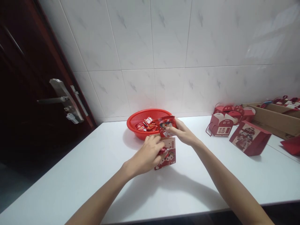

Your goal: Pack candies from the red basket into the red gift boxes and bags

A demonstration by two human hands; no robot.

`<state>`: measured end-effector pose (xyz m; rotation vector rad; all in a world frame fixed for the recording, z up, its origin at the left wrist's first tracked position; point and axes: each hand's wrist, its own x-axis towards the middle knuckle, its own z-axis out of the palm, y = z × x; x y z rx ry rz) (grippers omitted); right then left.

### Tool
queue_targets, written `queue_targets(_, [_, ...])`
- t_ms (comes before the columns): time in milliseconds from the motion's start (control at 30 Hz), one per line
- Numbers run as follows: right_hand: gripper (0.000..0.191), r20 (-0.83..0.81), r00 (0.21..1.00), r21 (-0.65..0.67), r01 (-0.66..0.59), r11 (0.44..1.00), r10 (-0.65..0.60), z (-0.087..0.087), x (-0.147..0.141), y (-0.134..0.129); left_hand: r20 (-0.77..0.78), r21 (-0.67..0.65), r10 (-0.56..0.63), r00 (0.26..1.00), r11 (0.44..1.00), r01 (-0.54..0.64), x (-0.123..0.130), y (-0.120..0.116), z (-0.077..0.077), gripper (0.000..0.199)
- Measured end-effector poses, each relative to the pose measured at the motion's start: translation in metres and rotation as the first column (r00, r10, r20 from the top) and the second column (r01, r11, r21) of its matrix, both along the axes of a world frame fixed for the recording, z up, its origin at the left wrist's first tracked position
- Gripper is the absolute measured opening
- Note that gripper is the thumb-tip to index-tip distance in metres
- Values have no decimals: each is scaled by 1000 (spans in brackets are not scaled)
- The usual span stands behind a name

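In the middle of the white table (89, 175) stands a red printed box (170, 156) with cartoon figures on its front. My left hand (147, 154) is at the box's left and top, its fingers closed around a small red shiny packet (163, 151). My right hand (184, 132) pinches a flat red item with a cartoon print (166, 126) just above the box, thumb across its front. Close behind both hands is a red plastic basket (133, 117) with small red wrapped packets (142, 125) in it.
Several red boxes (220, 126) stand at the right, with a larger red box (250, 139) in front of them. Farther right is an open cardboard carton (269, 120). A tiled wall (138, 87) runs behind the table; a dark door (28, 78) is at the left.
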<state>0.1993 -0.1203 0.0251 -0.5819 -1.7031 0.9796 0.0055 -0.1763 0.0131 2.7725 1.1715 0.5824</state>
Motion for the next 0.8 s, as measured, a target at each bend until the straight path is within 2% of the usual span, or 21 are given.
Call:
queue_targets(167, [28, 122, 985, 68, -133, 989, 124, 1, 5, -2, 6, -31, -27, 1000, 999, 27, -1, -4, 2, 18])
queue_targets(333, [27, 119, 980, 53, -166, 985, 159, -2, 5, -3, 37, -72, -72, 997, 995, 75, -8, -11, 2, 14])
queue_targets(500, [26, 40, 993, 66, -117, 991, 114, -10, -5, -5, 6, -80, -107, 994, 991, 107, -21, -16, 1, 12])
queue_targets(667, [30, -25, 999, 104, -42, 994, 45, -21, -12, -2, 16, -65, -156, 988, 986, 156, -31, -21, 3, 31])
queue_targets(800, [30, 4, 1000, 191, 21, 981, -23, -23, -13, -1, 13, -24, -202, 979, 979, 202, -33, -27, 5, 46])
